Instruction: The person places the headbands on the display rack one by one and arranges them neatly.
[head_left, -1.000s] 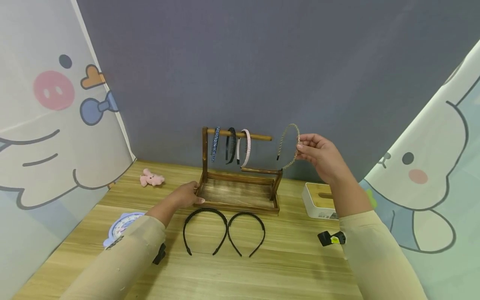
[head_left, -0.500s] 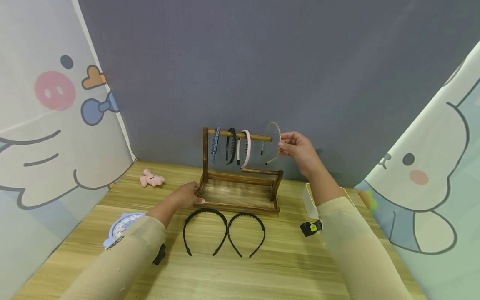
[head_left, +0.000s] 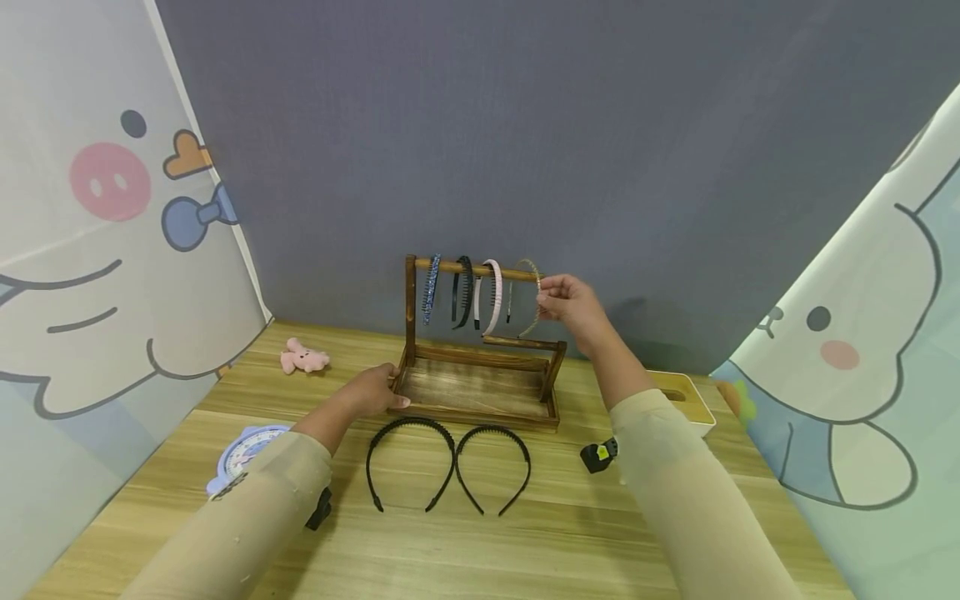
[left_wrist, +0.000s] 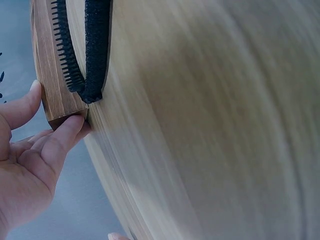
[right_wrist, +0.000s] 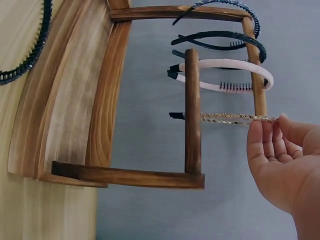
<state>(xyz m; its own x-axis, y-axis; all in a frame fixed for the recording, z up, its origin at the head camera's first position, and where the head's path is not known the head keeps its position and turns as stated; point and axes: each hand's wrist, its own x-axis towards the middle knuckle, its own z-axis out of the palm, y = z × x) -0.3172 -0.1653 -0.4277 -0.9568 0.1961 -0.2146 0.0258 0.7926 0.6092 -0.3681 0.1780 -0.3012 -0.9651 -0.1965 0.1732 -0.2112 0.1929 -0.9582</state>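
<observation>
A wooden rack (head_left: 472, 385) with a tray base, an upper bar and a lower bar stands at the table's back. My left hand (head_left: 369, 390) grips the tray's left end, thumb on one side and fingers on the other. My right hand (head_left: 576, 310) pinches a braided gold headband (right_wrist: 220, 117) between thumb and fingers, its arch around the upper bar near the free end. Farther left on that bar hang a pink headband (head_left: 496, 302), a black headband (head_left: 467, 293) and a glittery blue headband (head_left: 430, 292). Two black toothed headbands (head_left: 411, 420) lie before the rack.
A pink plush toy (head_left: 303, 357) lies left of the rack, with a round pale-blue dial (head_left: 243, 450) nearer the front, partly behind the left sleeve. A white box with a wooden lid (head_left: 697, 408) stands at right, partly covered by the right arm. A grey backdrop (head_left: 480, 125) rises behind.
My right hand has moved left, carrying the gold headband from right of the rack onto the upper bar's end. The left hand has stayed on the tray.
</observation>
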